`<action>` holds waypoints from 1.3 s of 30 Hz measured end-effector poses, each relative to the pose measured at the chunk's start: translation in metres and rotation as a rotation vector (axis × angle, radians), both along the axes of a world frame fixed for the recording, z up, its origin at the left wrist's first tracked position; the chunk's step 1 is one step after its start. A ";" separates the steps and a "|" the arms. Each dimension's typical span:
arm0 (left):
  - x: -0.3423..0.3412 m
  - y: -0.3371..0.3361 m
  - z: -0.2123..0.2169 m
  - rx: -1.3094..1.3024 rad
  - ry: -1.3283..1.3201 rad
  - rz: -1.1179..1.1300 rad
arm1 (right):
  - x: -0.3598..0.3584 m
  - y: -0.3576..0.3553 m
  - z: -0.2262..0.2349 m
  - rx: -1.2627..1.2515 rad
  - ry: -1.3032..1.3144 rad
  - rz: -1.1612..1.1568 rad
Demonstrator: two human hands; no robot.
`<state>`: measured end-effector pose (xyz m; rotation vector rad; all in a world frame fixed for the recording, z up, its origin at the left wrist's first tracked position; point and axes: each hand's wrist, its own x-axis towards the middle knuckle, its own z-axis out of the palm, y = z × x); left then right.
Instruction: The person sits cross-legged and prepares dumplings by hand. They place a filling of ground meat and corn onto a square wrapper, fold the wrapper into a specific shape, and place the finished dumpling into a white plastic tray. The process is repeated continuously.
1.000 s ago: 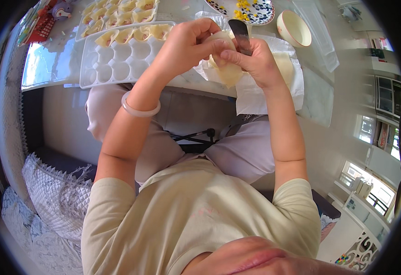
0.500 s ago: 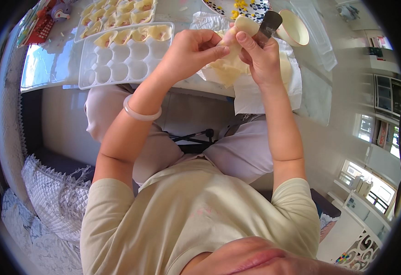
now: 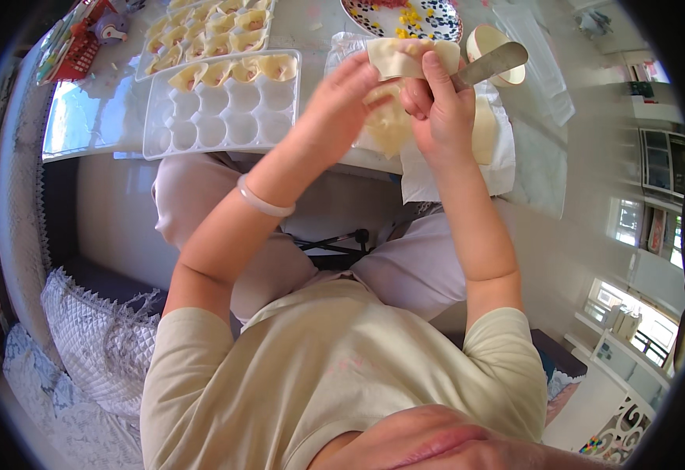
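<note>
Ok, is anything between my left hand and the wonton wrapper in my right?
Nothing visible: your blurred left hand is at the left end of the wonton wrapper; the metal spreader in your right hand sticks out to the right.

Pale yellows and whites over a marbled grey-white bench [image 3: 540, 166].
The raised wrapper [image 3: 392, 63] is cream, the blade [image 3: 500, 61] silvery grey, the tray [image 3: 214, 103] white, its folded wrappers [image 3: 247, 69] pale yellow with pinkish centres. Yellow bits [image 3: 410, 16] dot a white plate [image 3: 442, 28] patterned in dark blue. The bowl [image 3: 487, 41] is cream with a reddish rim, the basket [image 3: 78, 59] red, the toy [image 3: 111, 30] purple. The shirt [image 3: 342, 345] is pale green, the bangle [image 3: 262, 200] milky white, the cushion [image 3: 99, 333] diamond-patterned.
</note>
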<state>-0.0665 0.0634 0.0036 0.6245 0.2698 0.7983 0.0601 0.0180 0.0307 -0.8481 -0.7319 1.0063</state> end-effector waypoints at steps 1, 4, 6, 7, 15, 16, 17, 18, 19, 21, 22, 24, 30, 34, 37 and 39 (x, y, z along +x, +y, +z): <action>0.004 -0.008 -0.002 0.020 -0.022 -0.057 | 0.000 0.001 -0.004 0.003 0.026 0.014; 0.009 -0.012 -0.006 0.072 -0.013 -0.133 | -0.006 -0.001 -0.012 -0.054 0.014 0.006; 0.010 -0.010 -0.006 0.044 -0.008 -0.048 | -0.008 -0.004 -0.015 -0.126 -0.070 -0.018; 0.010 -0.008 -0.005 0.000 -0.015 0.047 | -0.008 -0.006 -0.016 -0.169 -0.132 -0.030; -0.005 0.008 0.003 -0.113 0.076 0.156 | 0.097 -0.003 0.004 -0.178 -1.193 -0.403; -0.007 0.007 0.004 -0.132 0.108 0.150 | 0.115 -0.002 0.006 -0.142 -1.448 -0.570; -0.007 0.007 0.006 -0.185 0.114 0.131 | 0.125 -0.007 0.012 -0.350 -1.533 -0.606; -0.006 0.007 0.006 -0.187 0.116 0.092 | 0.133 -0.011 0.018 -0.563 -1.608 -0.639; -0.005 0.007 0.004 -0.189 0.118 0.054 | 0.139 -0.014 0.023 -0.780 -1.671 -0.669; -0.004 0.007 0.004 -0.183 0.129 0.020 | 0.148 -0.009 0.019 -0.907 -1.707 -0.611; -0.003 0.007 0.005 -0.178 0.128 0.014 | 0.152 -0.007 0.017 -0.969 -1.725 -0.580; -0.004 0.008 0.005 -0.190 0.125 0.013 | 0.153 -0.004 0.016 -1.012 -1.720 -0.560; -0.007 0.009 0.004 -0.256 0.102 0.009 | 0.145 -0.012 0.031 -1.001 -1.737 -0.676; -0.004 0.006 0.009 -0.235 0.126 0.010 | 0.130 -0.020 0.031 -0.593 -1.670 -0.632; -0.007 0.004 0.009 -0.207 0.128 0.032 | 0.071 -0.016 0.034 -0.244 -1.179 -0.183; -0.006 0.005 0.009 -0.201 0.109 0.021 | 0.047 -0.019 0.037 -0.181 -1.270 -0.050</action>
